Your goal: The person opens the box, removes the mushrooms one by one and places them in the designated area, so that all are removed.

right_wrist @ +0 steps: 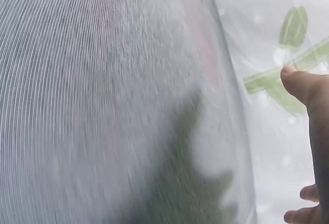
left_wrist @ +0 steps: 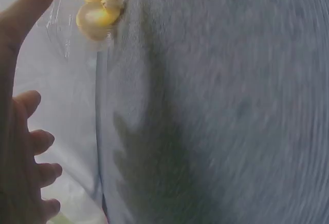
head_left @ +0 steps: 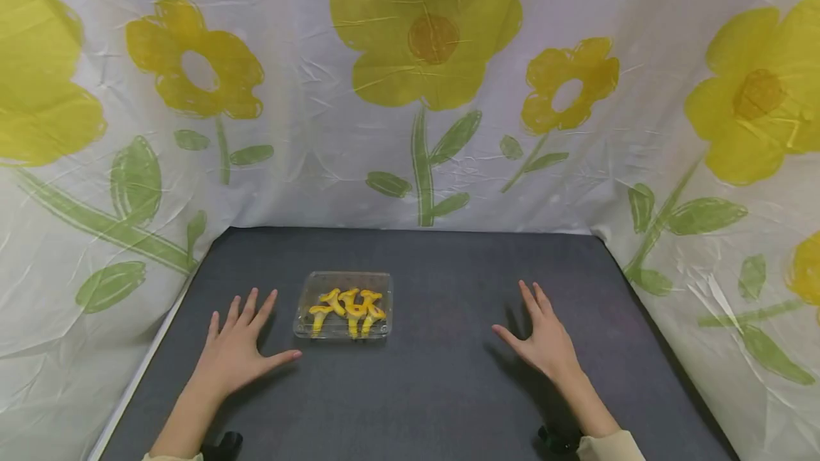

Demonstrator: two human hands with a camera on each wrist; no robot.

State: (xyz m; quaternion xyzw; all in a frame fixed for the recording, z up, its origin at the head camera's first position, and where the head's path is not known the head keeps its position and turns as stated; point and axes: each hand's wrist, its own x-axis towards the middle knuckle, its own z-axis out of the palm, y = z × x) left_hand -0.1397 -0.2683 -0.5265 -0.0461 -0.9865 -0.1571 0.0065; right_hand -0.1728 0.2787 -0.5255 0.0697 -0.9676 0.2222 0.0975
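Note:
A clear plastic box (head_left: 301, 315) sits on the dark table, left of its middle. Several yellow mushrooms (head_left: 354, 311) with flared caps show in it; whether a lid covers them I cannot tell. To the left of the box hovers my left hand (head_left: 233, 354), fingers spread and thumb pointing toward the box without touching it. My right hand (head_left: 544, 340) hangs over the table well to the right of the box, its fingers extended and holding nothing. In the left wrist view, some mushrooms (left_wrist: 97, 18) appear at the top, near the left thumb.
The dark grey table (head_left: 442, 390) carries shadows of both hands. Around its back and sides hangs a white curtain (head_left: 307, 162) printed with yellow flowers and green leaves. A small black object (head_left: 229, 443) is by the left wrist, another (head_left: 559, 440) by the right.

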